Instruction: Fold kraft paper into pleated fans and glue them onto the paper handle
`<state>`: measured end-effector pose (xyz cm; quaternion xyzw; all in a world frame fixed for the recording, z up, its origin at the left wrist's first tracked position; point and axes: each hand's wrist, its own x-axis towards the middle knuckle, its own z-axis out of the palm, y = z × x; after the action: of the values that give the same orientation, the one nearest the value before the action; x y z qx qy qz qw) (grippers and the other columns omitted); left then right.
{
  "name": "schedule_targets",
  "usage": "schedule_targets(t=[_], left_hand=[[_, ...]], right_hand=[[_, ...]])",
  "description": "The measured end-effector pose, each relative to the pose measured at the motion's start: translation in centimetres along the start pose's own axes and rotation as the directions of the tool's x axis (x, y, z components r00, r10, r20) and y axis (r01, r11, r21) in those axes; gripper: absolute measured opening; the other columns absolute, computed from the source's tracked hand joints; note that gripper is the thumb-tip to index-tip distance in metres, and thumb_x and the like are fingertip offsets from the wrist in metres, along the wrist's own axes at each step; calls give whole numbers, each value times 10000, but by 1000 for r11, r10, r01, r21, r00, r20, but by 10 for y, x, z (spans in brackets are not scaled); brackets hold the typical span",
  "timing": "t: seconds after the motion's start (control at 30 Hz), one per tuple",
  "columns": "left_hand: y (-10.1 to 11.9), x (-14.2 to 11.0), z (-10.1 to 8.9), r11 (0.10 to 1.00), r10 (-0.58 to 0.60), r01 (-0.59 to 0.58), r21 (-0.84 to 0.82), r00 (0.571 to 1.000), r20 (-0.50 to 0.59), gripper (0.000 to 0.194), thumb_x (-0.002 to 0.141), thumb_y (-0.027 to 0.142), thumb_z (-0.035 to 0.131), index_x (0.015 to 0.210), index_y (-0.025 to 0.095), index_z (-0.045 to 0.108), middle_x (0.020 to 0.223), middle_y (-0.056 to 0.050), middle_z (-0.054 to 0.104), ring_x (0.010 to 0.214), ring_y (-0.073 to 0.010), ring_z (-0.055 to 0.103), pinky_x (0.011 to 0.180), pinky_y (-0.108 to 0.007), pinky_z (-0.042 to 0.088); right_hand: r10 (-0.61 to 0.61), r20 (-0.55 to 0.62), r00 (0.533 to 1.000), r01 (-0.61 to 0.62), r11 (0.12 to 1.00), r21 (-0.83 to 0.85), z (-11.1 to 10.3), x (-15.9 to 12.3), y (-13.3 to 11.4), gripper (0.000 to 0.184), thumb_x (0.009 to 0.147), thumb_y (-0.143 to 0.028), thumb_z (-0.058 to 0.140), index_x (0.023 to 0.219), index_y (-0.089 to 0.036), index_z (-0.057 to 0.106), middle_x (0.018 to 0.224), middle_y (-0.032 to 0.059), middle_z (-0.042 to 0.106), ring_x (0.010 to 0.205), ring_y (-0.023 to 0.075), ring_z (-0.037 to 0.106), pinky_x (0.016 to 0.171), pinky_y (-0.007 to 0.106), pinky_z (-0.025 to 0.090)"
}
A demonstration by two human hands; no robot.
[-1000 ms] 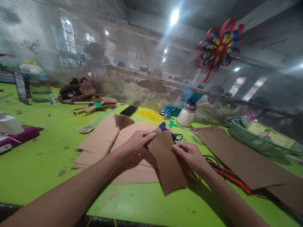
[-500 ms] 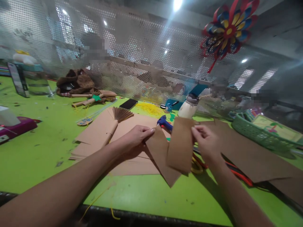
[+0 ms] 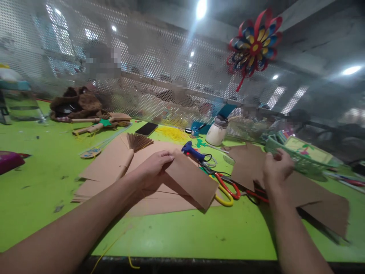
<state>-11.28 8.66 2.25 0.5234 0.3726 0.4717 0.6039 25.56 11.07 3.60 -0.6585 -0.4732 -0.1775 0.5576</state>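
My left hand (image 3: 155,167) pinches the top corner of a brown paper strip (image 3: 194,180) that slopes down over a stack of brown paper sheets (image 3: 114,171). My right hand (image 3: 276,167) grips a second brown paper piece (image 3: 245,165), held above the long brown sheet (image 3: 316,198) on the right. Between the two hands lie red and yellow scissors (image 3: 226,188) and a blue glue gun (image 3: 192,150). A folded paper fan on a stick (image 3: 134,146) rests on the stack.
The green table (image 3: 42,179) also carries a phone (image 3: 146,128), yellow shreds (image 3: 172,134), a white jar (image 3: 216,131), a green basket (image 3: 296,156) at the right and a brown heap (image 3: 75,102) at the back left. A perforated screen with a paper pinwheel (image 3: 253,42) stands behind.
The paper came apart into two pieces. My right hand carried its piece up and then rightward over the long sheet; my left hand lowered its strip toward the stack. The scissors are now uncovered.
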Motion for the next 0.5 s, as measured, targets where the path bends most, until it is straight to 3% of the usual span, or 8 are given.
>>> schedule_targets(t=[0.1,0.17,0.2,0.27,0.33,0.4,0.5], left_hand=[[2,-1,0,998,-48,44,-52,996,-75,102,714,221,621,737,170,535,649,18,504,572,-103,450,483,-217,297],[4,-2,0,994,-67,58,-93,993,-93,113,700,205,624,727,171,519,653,16,506,583,-106,464,495,-218,320],[5,-3,0,993,-66,56,-105,993,-99,114,697,198,621,724,171,514,659,14,508,589,-106,469,503,-219,334],[5,-3,0,992,-54,41,-115,993,-109,109,695,192,613,738,170,515,682,10,519,604,-105,480,519,-220,355],[6,-2,-2,992,-43,28,-126,992,-119,113,692,189,612,754,173,518,701,8,532,618,-107,493,523,-218,363],[6,-1,-4,991,-40,24,-129,992,-122,126,689,196,617,776,178,526,710,7,546,627,-113,507,515,-217,359],[6,-1,-5,994,-51,38,-106,992,-119,167,688,228,620,832,186,545,722,1,569,640,-126,524,509,-221,357]], right_hand=[[-98,192,977,61,980,190,3,-25,-32,358,849,-355,457,1050,-123,642,926,132,679,847,251,635,771,429,515],[-226,373,900,100,939,328,4,-45,-52,299,821,-359,539,1035,-196,669,891,65,705,798,204,660,724,345,551],[-314,475,822,111,907,407,3,-53,-61,311,808,-331,568,1089,-231,654,945,50,705,843,195,663,740,326,555],[-490,621,612,67,814,577,-1,-64,-73,383,828,-240,547,1209,-263,584,1110,64,662,984,200,632,820,349,541],[-550,702,453,-21,780,625,-7,-68,-79,466,833,-164,517,1284,-285,518,1218,72,614,1092,214,590,885,397,519],[-538,760,364,-90,792,604,-11,-68,-81,505,811,-111,515,1278,-303,524,1271,63,588,1150,226,561,941,438,488],[-541,786,299,-148,787,599,-14,-70,-82,503,750,-54,528,1178,-304,615,1248,45,614,1134,227,579,978,451,465]])
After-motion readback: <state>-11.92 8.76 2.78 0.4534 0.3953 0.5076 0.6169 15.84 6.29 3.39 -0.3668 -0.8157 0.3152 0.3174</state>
